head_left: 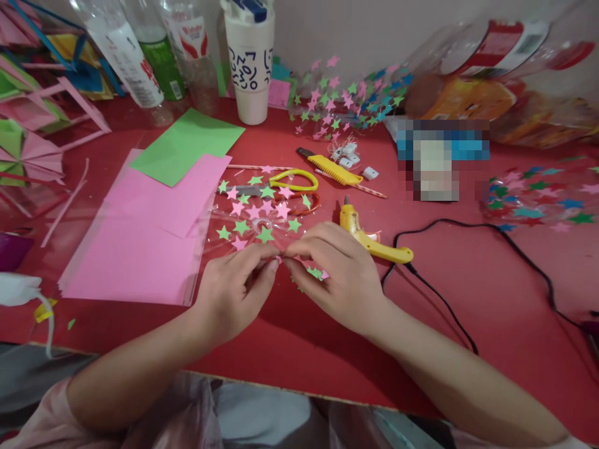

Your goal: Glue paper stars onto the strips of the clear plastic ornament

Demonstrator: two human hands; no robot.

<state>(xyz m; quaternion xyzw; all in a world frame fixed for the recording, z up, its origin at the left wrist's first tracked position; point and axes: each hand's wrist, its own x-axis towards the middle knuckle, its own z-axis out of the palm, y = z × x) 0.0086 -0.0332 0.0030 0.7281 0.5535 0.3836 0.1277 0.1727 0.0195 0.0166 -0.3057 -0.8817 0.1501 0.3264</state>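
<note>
Smooth pink paper sheets (135, 249) and a plain green paper sheet (187, 146) are overlapping on the glossy red surface (290, 349) at my left, and small, flat, five-pointed paper stars in green and pink (266, 234) are spreading over a clear, shiny plastic piece (261, 224) just ahead of me. Steel-bladed scissors with yellow and orange loops (248, 191) are lying beyond, near a yellow plastic tool with a ridged handle (334, 170), and a yellow glue gun (381, 251) is resting to the right. A white cup with dark lettering (253, 68) is standing at the back, holding blue-and-white items (253, 9); three clear bottles with printed labels (189, 37) are standing beside it, their contents unclear to me. I am pinching a tiny pink piece (279, 257) in the closed grip of my left hand (234, 290). My right hand (341, 274) is meeting it there, its grip narrowed; I cannot tell whether it is holding the piece too.
</note>
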